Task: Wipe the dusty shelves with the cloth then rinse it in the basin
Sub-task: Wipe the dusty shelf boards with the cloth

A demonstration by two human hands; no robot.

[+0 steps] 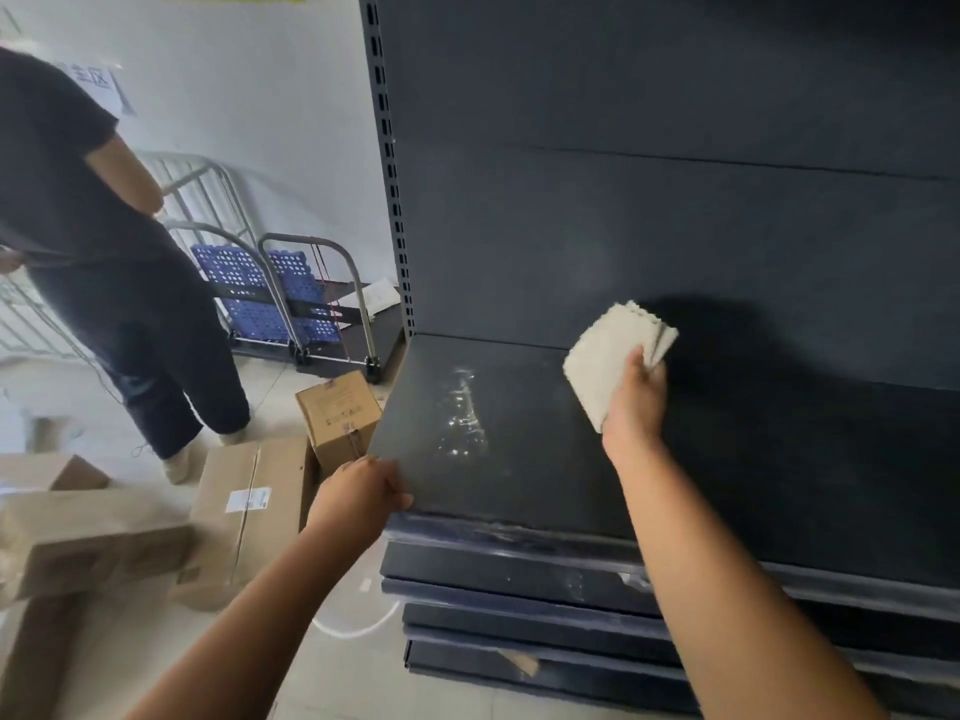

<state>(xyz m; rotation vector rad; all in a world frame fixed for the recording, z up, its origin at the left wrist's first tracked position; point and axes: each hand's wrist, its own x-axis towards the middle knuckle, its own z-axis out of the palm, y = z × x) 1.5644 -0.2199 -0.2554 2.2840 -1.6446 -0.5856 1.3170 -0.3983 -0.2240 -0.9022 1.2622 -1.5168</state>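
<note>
A dark metal shelf [519, 459] juts out from a tall dark shelving unit, with a whitish wet smear [462, 413] near its left side. My right hand [636, 402] holds a folded pale cloth [608, 356] just above the back of the shelf, close to the rear panel. My left hand [363, 493] grips the shelf's front left corner. No basin is in view.
Lower shelves [519, 579] stack below. Several cardboard boxes [249, 506] lie on the floor at left. A person in dark clothes [104, 262] stands at far left. Folded trolleys with blue crates [275, 293] lean against the white wall.
</note>
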